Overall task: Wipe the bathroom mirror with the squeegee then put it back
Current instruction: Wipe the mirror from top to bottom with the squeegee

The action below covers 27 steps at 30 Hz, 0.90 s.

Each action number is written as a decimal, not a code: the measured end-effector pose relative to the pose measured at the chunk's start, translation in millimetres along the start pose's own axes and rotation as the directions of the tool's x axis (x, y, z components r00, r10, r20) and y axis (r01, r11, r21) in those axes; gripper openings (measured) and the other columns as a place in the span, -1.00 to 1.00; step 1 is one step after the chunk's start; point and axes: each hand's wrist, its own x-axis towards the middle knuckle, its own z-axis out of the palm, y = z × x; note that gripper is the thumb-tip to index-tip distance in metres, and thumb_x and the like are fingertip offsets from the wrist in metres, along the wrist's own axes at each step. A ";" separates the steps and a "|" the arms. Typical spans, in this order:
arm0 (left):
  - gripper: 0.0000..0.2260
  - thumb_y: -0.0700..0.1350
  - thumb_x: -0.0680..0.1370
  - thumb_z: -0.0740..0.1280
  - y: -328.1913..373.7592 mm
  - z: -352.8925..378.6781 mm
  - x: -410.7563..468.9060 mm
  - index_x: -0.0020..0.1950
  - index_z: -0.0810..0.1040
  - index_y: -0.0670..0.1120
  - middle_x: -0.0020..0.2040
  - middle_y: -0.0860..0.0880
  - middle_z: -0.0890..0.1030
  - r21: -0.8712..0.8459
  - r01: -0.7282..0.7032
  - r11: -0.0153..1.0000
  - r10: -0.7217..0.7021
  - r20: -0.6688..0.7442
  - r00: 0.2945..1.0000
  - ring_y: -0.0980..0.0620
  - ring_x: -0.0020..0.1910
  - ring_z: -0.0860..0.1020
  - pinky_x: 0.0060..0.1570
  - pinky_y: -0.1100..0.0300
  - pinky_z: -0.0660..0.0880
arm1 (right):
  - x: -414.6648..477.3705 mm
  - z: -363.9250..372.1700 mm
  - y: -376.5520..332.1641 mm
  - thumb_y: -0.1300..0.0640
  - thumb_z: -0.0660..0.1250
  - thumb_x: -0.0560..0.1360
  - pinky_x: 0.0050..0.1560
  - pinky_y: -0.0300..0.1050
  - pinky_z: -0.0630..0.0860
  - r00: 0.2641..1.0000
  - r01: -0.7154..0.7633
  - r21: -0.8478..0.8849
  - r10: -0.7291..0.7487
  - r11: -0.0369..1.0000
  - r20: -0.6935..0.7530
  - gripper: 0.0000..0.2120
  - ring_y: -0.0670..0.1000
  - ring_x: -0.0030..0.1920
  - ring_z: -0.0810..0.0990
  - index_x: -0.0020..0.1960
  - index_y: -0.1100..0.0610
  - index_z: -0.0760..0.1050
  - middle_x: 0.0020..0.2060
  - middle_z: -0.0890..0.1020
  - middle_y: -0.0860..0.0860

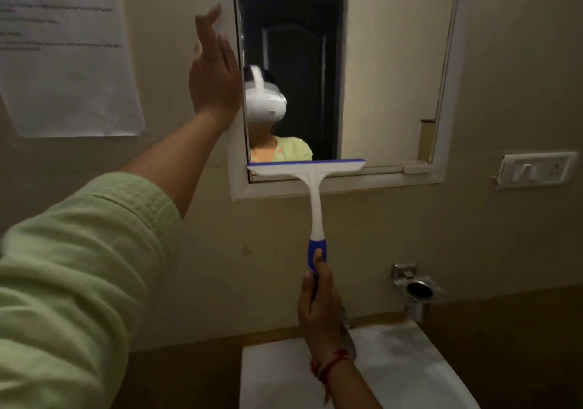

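White squeegee point(310, 168), blue blade edge, blue grip end.

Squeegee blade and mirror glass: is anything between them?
Nothing visible. The squeegee, held by the right hand, lies at the bottom edge of the mirror; the left hand rests on the frame, off to the side.
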 end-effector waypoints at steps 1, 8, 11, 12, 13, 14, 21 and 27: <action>-0.66 -0.13 0.63 -0.01 0.8 -0.8 0.2 0.37 0.24 -0.20 0.31 -0.06 0.47 0.004 0.003 1.000 -0.003 0.001 1.000 -0.08 -0.05 0.59 -0.12 0.23 0.47 | 0.1 -1.6 -1.5 -0.16 -0.04 0.58 -0.41 -0.33 0.34 1.000 -0.001 0.009 0.001 1.000 -0.001 -0.60 -0.23 -0.37 0.32 0.33 -0.01 0.20 -0.29 0.55 0.14; -0.65 -0.10 0.63 -0.03 3.6 -1.6 5.1 0.41 0.20 -0.13 0.32 0.02 0.46 0.038 0.039 0.999 -0.039 0.004 0.999 -0.14 -0.04 0.58 -0.10 0.08 0.49 | 43.5 -25.8 -25.2 -0.12 0.06 0.58 -0.44 -0.33 0.37 0.992 0.099 0.155 -0.085 0.983 -0.095 -0.62 -0.18 -0.44 0.37 0.39 -0.24 0.16 -0.27 0.47 -0.11; -0.66 -0.08 0.62 -0.01 1.3 -2.3 6.0 0.39 0.23 -0.07 0.29 -0.01 0.49 0.036 0.057 0.998 -0.057 -0.006 0.998 -0.16 -0.04 0.58 -0.13 0.11 0.44 | 99.7 -40.0 -53.5 -0.05 0.10 0.59 -0.34 -0.41 0.41 0.954 0.259 0.207 -0.216 0.943 -0.209 -0.62 -0.18 -0.34 0.45 0.39 -0.18 0.18 -0.06 0.49 -0.17; -0.66 -0.08 0.62 -0.01 1.0 -2.9 6.6 0.39 0.23 -0.06 0.27 -0.03 0.51 0.034 0.059 0.998 -0.059 -0.004 0.998 -0.19 -0.05 0.58 -0.15 0.10 0.44 | 120.5 -44.3 -62.6 -0.01 0.12 0.58 -0.29 -0.41 0.45 0.934 0.311 0.195 -0.260 0.930 -0.246 -0.61 -0.19 -0.27 0.48 0.39 -0.14 0.19 0.04 0.47 -0.24; -0.67 -0.09 0.62 0.00 1.0 -3.4 7.5 0.39 0.23 -0.06 0.25 -0.05 0.52 0.035 0.059 0.998 -0.059 0.001 0.998 -0.21 -0.06 0.57 -0.17 0.10 0.42 | 140.7 -48.9 -70.8 0.02 0.13 0.58 -0.23 -0.40 0.48 0.914 0.351 0.178 -0.296 0.919 -0.276 -0.60 -0.20 -0.19 0.51 0.40 -0.10 0.20 0.12 0.45 -0.30; -0.67 -0.09 0.62 0.01 1.2 -3.7 6.2 0.39 0.24 -0.05 0.24 -0.06 0.52 0.040 0.064 0.997 -0.064 0.007 0.998 -0.23 -0.07 0.57 -0.19 0.10 0.41 | 158.4 -53.8 -77.5 0.04 0.14 0.58 -0.18 -0.40 0.50 0.897 0.383 0.159 -0.325 0.910 -0.300 -0.60 -0.21 -0.13 0.53 0.40 -0.08 0.20 0.16 0.43 -0.33; -0.67 -0.10 0.63 0.03 3.7 -3.8 3.6 0.40 0.22 -0.01 0.06 -0.19 0.59 0.067 0.071 0.995 -0.072 0.003 0.997 -0.29 -0.26 0.55 -0.30 0.11 0.31 | 273.7 -75.7 -111.3 0.10 0.14 0.59 -0.21 -0.49 0.46 0.845 0.454 0.040 -0.416 0.890 -0.336 -0.65 -0.32 -0.19 0.53 0.37 -0.02 0.21 0.11 0.50 -0.06; -0.69 -0.14 0.63 0.07 -0.9 -2.5 0.9 0.38 0.24 -0.03 -0.05 -0.21 0.58 0.032 0.033 0.999 -0.033 -0.016 0.999 0.02 -0.40 0.42 -0.43 0.24 0.23 | 331.9 -73.1 -121.9 0.20 0.17 0.58 -0.28 -0.63 0.37 0.841 0.479 0.022 -0.452 0.878 -0.296 -0.63 -0.44 -0.21 0.52 0.37 0.18 0.26 0.02 0.47 -0.09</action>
